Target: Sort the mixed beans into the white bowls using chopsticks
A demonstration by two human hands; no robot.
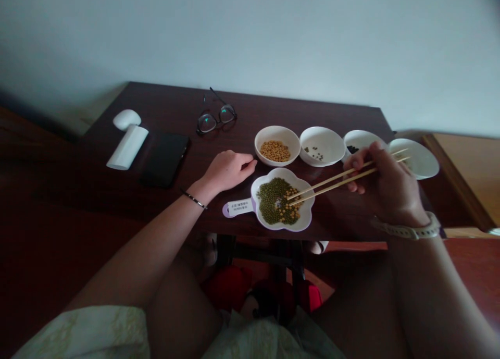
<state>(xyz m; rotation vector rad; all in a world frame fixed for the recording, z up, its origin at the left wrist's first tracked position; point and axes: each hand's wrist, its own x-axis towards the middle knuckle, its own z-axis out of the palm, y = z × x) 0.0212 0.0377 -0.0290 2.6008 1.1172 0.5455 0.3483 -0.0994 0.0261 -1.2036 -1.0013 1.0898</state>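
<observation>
Chopsticks (336, 181): long axis slants across the table (164, 114) — tips low-left in the flower-shaped dish (282, 198).
Right hand (385, 184): fingers closed around them.
Left hand (226, 170): loosely curled — holding nothing.

The left hand (228, 170) is laid loosely curled, palm down (wrist banded); the right hand (385, 184) is raised, fingers pinched closed, forearm extended forward.
</observation>
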